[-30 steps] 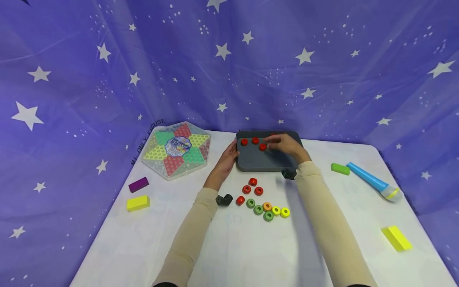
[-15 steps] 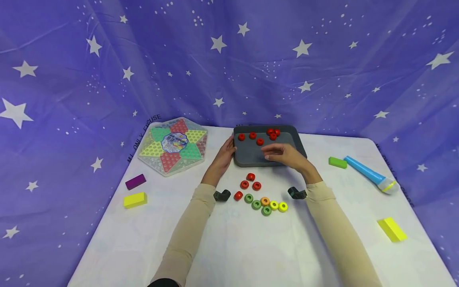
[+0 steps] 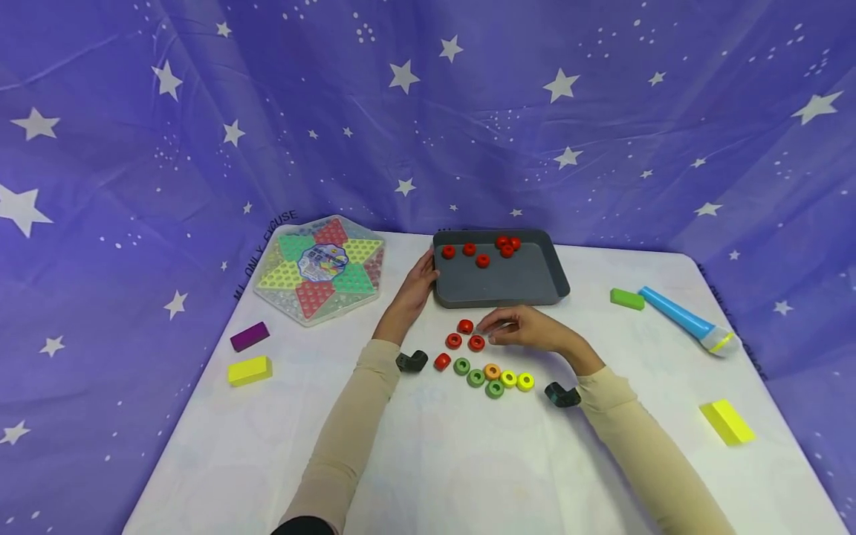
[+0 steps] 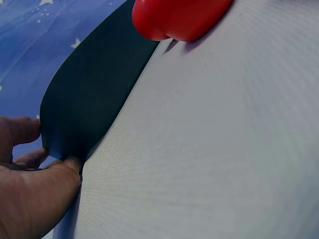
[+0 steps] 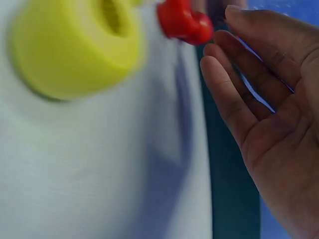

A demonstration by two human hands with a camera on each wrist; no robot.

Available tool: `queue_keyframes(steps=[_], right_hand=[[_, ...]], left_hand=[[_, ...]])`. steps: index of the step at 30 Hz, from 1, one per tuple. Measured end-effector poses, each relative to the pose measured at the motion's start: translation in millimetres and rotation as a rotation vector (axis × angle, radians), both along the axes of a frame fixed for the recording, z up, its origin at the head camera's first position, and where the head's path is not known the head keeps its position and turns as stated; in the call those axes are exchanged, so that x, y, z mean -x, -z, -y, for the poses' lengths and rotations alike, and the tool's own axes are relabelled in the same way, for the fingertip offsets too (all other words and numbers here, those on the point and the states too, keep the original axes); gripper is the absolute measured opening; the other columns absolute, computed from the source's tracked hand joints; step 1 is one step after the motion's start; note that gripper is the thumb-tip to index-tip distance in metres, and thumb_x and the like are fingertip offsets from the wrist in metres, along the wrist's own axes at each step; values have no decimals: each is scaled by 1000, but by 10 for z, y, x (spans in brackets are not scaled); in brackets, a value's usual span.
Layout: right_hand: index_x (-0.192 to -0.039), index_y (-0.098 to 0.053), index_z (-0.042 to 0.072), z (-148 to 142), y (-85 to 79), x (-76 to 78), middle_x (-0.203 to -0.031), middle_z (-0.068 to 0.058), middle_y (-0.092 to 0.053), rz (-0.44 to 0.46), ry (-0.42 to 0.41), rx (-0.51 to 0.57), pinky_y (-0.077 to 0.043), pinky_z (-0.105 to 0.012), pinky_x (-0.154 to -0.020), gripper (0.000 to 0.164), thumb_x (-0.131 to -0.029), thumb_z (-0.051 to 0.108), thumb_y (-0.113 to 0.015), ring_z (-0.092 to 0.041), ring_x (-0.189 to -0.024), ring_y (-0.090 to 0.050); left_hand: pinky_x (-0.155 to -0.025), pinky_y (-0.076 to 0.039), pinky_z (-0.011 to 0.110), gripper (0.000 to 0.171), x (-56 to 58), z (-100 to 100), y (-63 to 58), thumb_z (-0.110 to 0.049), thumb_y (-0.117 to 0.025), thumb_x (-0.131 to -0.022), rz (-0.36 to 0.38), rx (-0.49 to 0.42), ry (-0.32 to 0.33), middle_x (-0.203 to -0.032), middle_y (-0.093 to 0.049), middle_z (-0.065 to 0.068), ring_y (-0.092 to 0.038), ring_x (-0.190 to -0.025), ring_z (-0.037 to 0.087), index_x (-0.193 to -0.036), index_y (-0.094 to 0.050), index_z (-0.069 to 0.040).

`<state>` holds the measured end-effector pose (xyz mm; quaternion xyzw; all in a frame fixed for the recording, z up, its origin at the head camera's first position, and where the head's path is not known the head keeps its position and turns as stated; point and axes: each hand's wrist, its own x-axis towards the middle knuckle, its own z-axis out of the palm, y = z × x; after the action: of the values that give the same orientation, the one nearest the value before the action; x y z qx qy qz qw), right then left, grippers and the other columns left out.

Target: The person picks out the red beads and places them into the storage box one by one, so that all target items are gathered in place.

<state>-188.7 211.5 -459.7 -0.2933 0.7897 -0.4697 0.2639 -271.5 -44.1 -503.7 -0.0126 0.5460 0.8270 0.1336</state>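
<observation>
My left hand rests against the outer left wall of the grey tray, its thumb near the front corner in the left wrist view. Inside the tray lie several red beads with holes. My right hand hovers just in front of the tray, thumb and fingers apart. Its fingertips come close to a red bead on the table, and nothing lies between them. Other red beads lie beside that one. Nearer the front are green beads, an orange bead and two yellow beads.
A hexagonal game board lies left of the tray. Purple and yellow blocks sit at the table's left. On the right are a green block, a blue toy microphone and another yellow block. A starry curtain hangs behind.
My right hand has come out from over the tray and down toward the red beads on the table. A red bead it was beside stays in the tray. The left hand keeps its place.
</observation>
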Motion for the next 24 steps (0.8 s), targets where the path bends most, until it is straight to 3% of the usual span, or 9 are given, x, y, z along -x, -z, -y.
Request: queue_keyframes(steps=[6, 13, 24], right_hand=[[-124, -65, 12, 92, 109, -80, -124, -4, -65, -58, -32, -46, -51, -35, -95, 36, -88, 10, -69, -21, -114, -61], [-119, -69, 15, 210, 56, -74, -120, 3, -66, -180, -50, -127, -53, -31, -91, 33, -86, 11, -72, -14, -108, -61], [-114, -71, 16, 229, 76, -91, -114, 6, -68, -203, -40, -162, -53, -29, -89, 29, -86, 13, -73, -11, -101, -62]], left_hand=[[-119, -18, 33, 61, -5, -9, 6, 4, -41, -98, -7, 8, 4, -161, -18, 4, -17, -147, 15, -154, -24, -14], [-119, -18, 35, 61, 4, 9, -16, 2, -42, -99, -22, 23, 5, -161, -19, 3, -18, -147, 15, -154, -23, -14], [-119, -18, 34, 61, -2, -5, -4, 3, -40, -99, -20, 11, 16, -161, -17, 4, -18, -147, 15, -155, -22, -13]])
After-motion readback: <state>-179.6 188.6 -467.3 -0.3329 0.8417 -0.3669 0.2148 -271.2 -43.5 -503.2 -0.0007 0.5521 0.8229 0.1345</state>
